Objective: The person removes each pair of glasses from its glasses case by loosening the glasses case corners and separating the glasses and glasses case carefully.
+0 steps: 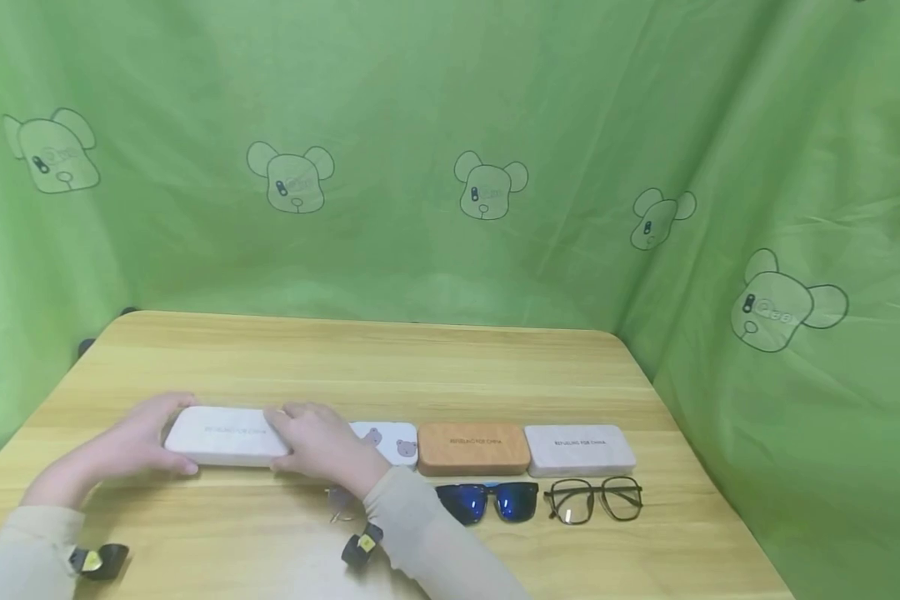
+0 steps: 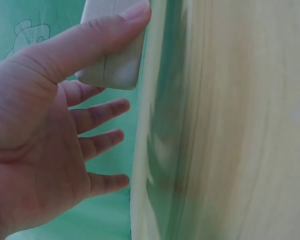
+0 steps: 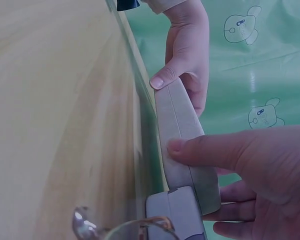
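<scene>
A pale glasses case (image 1: pixel 228 437) with its lid down is held at both ends, at the left of the table. My left hand (image 1: pixel 138 437) grips its left end; in the left wrist view the thumb (image 2: pixel 97 42) lies along the front while the lower fingers spread free. At its right end my right hand (image 1: pixel 318 437) grips the case, the thumb (image 3: pixel 205 150) on the front in the right wrist view. Close by that end is a white bear-print case (image 1: pixel 405 448), partly hidden behind my right hand.
Right of the bear-print case, a tan case (image 1: pixel 474 448) and another pale case (image 1: pixel 581 450) continue the row. In front lie blue-lensed sunglasses (image 1: pixel 521 502), black-framed glasses (image 1: pixel 592 502) and thin-framed glasses (image 1: pixel 339 500), the last partly behind my right arm. Green curtains (image 1: pixel 390 250) surround the table (image 1: pixel 270 550).
</scene>
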Available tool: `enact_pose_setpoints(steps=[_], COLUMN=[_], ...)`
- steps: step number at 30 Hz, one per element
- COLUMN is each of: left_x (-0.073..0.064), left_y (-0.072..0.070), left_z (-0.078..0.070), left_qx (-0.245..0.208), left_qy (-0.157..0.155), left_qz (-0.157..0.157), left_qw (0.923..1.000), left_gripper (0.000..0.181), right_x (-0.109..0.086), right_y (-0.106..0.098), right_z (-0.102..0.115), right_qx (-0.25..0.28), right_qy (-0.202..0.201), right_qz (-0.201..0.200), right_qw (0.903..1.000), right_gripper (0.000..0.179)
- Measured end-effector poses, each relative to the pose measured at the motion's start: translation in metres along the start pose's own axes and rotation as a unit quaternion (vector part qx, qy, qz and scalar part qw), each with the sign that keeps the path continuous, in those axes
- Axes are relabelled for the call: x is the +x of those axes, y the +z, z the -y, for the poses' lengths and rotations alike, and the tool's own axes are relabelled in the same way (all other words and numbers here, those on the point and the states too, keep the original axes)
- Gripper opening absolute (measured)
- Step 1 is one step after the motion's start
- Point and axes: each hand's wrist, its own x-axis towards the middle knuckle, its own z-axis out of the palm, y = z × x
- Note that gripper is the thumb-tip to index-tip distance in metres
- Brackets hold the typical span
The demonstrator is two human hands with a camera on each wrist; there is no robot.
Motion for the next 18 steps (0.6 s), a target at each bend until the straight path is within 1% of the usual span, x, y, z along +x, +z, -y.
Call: enact_pose_setpoints(steps=[2,5,9,12,18], left_x=[0.000,0.000,0.000,0.001,0.001], left_y=[0.001,0.004,0.006,0.008,0.011], left_z=[0.000,0.001,0.001,0.003,0.003], left_qx=[0.006,0.011,0.024,0.036,0.052], left_qy=[0.000,-0.009,-0.019,-0.021,-0.026], left_qz=[0.002,0.010,0.018,0.018,0.021], left_qw=[1.0000,0.9999,0.9994,0.9990,0.9981], left_gripper=[0.091,0.091,0.096,0.097,0.094], right_x=[0.000,0.001,0.001,0.002,0.002], right_y=[0.001,0.004,0.006,0.007,0.008], right_z=[0.000,0.001,0.001,0.001,0.002], right_qx=[-0.002,-0.004,0.000,-0.001,0.000], right_qy=[0.000,-0.001,0.004,0.007,0.013], right_qz=[0.001,0.005,0.014,0.018,0.024], right_qw=[1.0000,1.0000,0.9999,0.9998,0.9996], right_gripper=[0.078,0.078,0.077,0.076,0.073])
